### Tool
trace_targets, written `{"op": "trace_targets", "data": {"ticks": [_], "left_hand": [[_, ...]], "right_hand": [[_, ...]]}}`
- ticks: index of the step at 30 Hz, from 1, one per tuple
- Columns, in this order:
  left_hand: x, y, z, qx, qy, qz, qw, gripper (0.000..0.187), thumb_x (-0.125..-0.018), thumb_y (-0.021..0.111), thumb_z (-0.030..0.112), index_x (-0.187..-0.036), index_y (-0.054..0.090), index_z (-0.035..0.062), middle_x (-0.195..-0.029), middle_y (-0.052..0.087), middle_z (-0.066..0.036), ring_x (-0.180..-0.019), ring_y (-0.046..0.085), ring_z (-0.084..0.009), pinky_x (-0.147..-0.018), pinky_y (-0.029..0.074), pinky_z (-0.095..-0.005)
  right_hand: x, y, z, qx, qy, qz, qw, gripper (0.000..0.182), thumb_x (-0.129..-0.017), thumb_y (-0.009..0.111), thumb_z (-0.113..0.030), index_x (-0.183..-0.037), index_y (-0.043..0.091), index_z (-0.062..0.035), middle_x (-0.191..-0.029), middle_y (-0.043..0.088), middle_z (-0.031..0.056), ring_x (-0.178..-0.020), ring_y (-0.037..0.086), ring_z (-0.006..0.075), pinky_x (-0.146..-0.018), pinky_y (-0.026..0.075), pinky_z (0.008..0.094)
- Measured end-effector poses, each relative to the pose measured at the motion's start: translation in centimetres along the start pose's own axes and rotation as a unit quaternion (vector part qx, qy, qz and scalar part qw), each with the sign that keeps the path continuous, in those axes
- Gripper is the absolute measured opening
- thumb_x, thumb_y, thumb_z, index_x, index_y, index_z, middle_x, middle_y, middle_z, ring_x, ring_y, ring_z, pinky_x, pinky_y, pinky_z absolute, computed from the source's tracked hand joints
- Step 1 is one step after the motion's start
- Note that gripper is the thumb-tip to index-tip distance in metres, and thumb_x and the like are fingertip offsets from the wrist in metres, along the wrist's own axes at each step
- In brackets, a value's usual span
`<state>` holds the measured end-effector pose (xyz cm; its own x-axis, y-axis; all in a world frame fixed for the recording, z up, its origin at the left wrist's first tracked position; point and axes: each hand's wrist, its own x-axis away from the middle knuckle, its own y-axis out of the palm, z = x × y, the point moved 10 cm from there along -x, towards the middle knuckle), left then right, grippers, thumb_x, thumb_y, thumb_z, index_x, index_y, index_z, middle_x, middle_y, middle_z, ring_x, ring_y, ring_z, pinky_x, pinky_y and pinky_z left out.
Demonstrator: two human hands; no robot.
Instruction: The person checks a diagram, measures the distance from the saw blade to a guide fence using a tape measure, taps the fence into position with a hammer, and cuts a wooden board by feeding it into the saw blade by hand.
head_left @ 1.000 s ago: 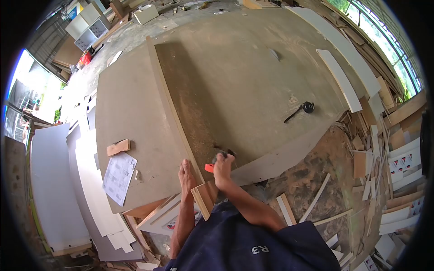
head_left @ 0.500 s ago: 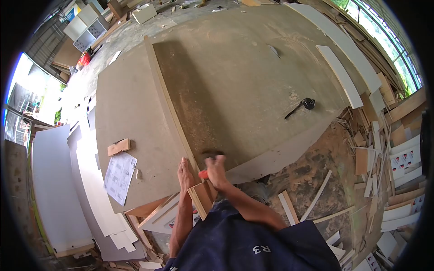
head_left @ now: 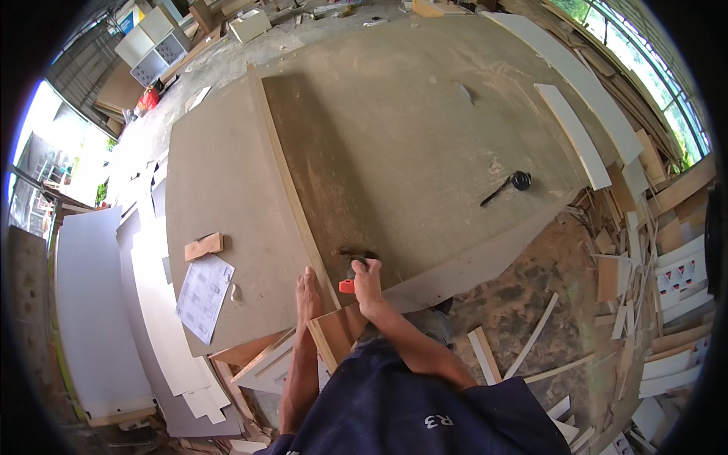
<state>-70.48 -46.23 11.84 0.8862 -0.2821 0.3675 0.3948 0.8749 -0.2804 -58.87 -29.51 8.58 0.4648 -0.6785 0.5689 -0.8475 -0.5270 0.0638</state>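
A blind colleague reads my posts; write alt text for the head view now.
A bare right hand grips a red and dark tool beside a long wooden strip on a broad work surface, the left hand along its other side. A printed sheet and wood block lie to the left, a round black object to the right.

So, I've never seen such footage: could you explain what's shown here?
There's no machine: these are a person's bare hands, and the view is from a camera worn on the head, looking forward and down. The left hand lies, fingers straight, beside a long narrow board. The right hand grips a dark tool with a red end; its exact kind is unclear. On the broad brown worktop lie a printed sheet, a small wooden block and a round black object.
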Motion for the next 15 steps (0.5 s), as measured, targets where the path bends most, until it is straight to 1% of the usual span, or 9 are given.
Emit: {"op": "trace_targets", "data": {"ticks": [1, 3, 4, 6, 7, 9, 11, 12, 15], "left_hand": [[-0.1, 0.2, -0.5, 0.0, 0.0, 0.0, 1.0, 0.068, -0.103, 0.044, 0.057, -0.125, 0.058, -0.0063, -0.119, 0.061, -0.015, -0.112, 0.053, -0.0236, -0.103, 0.039, -0.0355], [-0.4, -0.9, -1.0, -0.024, 0.011, 0.07, 0.997, 0.068, -0.097, 0.061, 0.053, -0.124, 0.057, -0.0092, -0.118, 0.063, -0.017, -0.113, 0.056, -0.0249, -0.104, 0.04, -0.0381], [-0.1, -1.0, -0.9, -0.025, 0.011, 0.07, 0.997, 0.068, -0.097, 0.061, 0.053, -0.124, 0.057, -0.0092, -0.118, 0.063, -0.017, -0.113, 0.056, -0.0249, -0.104, 0.04, -0.0381], [0.0, -0.1, 0.3, 0.038, 0.037, -0.026, 0.998, 0.059, -0.086, 0.076, 0.032, -0.12, 0.056, -0.0111, -0.11, 0.067, -0.017, -0.106, 0.062, -0.0268, -0.098, 0.047, -0.0399], [0.4, 0.0, 0.4, 0.038, 0.037, -0.026, 0.998, 0.059, -0.086, 0.076, 0.032, -0.12, 0.056, -0.0111, -0.11, 0.067, -0.017, -0.106, 0.062, -0.0268, -0.098, 0.047, -0.0399], [0.6, -0.2, 0.8, -0.013, 0.018, -0.02, 1.0, 0.04, -0.078, 0.074, 0.01, -0.115, 0.063, -0.001, -0.093, 0.071, -0.01, -0.079, 0.066, -0.0207, -0.074, 0.053, -0.0336], [1.8, 0.6, 3.2, 0.046, 0.035, -0.05, 0.997, 0.042, -0.074, 0.068, 0.007, -0.115, 0.062, -0.0003, -0.089, 0.069, -0.01, -0.076, 0.065, -0.0198, -0.069, 0.053, -0.0337], [3.2, 0.6, 5.2, 0.044, 0.017, -0.046, 0.998, 0.041, -0.074, 0.067, 0.007, -0.114, 0.062, 0.0001, -0.087, 0.068, -0.01, -0.074, 0.065, -0.0197, -0.067, 0.053, -0.0342], [4.4, -0.1, 3.9, 0.067, 0.007, -0.051, 0.996, 0.039, -0.074, 0.064, 0.006, -0.113, 0.061, 0.0008, -0.085, 0.066, -0.009, -0.071, 0.063, -0.0194, -0.064, 0.052, -0.0357]], "right_hand": [[0.4, -0.1, 0.7, 0.0, 0.0, 0.0, 1.0, 0.046, -0.099, 0.057, -0.025, -0.131, 0.035, 0.0007, -0.116, 0.056, 0.0196, -0.102, 0.058, 0.0266, -0.092, 0.047, 0.0393], [0.8, 2.4, 0.8, 0.075, -0.044, -0.125, 0.988, 0.046, -0.1, 0.058, -0.025, -0.131, 0.035, 0.0002, -0.119, 0.055, 0.0195, -0.11, 0.054, 0.0216, -0.094, 0.045, 0.0351], [1.2, 3.2, 0.5, 0.096, -0.055, -0.165, 0.98, 0.046, -0.1, 0.059, -0.026, -0.131, 0.036, -0.0003, -0.121, 0.055, 0.019, -0.115, 0.052, 0.0187, -0.096, 0.044, 0.0326], [0.6, 3.1, -0.6, 0.027, -0.035, -0.216, 0.975, 0.046, -0.099, 0.06, -0.026, -0.131, 0.038, -0.0012, -0.12, 0.055, 0.0169, -0.112, 0.052, 0.0181, -0.095, 0.044, 0.0323], [0.8, 3.0, -0.9, -0.036, -0.008, -0.258, 0.965, 0.045, -0.099, 0.06, -0.027, -0.131, 0.04, -0.0022, -0.119, 0.055, 0.0149, -0.11, 0.053, 0.0175, -0.094, 0.045, 0.0321], [1.0, 3.9, -1.5, -0.085, 0.026, -0.26, 0.962, 0.041, -0.098, 0.061, -0.029, -0.127, 0.044, -0.0049, -0.112, 0.055, 0.0096, -0.103, 0.054, 0.016, -0.089, 0.046, 0.0315], [-0.3, 2.4, -0.6, -0.086, -0.008, -0.084, 0.993, 0.041, -0.098, 0.06, -0.031, -0.125, 0.042, -0.0064, -0.101, 0.054, 0.0063, -0.09, 0.054, 0.0148, -0.077, 0.048, 0.0316], [-3.1, 2.8, 1.6, -0.104, -0.054, -0.032, 0.993, 0.041, -0.098, 0.059, -0.033, -0.125, 0.039, -0.009, -0.095, 0.051, 0.0045, -0.076, 0.052, 0.0128, -0.058, 0.045, 0.0304], [-3.4, 2.7, 0.5, -0.105, -0.037, 0.0, 0.994, 0.041, -0.099, 0.058, -0.033, -0.127, 0.036, -0.0117, -0.093, 0.049, 0.0042, -0.067, 0.048, 0.0119, -0.046, 0.038, 0.0292]]}}
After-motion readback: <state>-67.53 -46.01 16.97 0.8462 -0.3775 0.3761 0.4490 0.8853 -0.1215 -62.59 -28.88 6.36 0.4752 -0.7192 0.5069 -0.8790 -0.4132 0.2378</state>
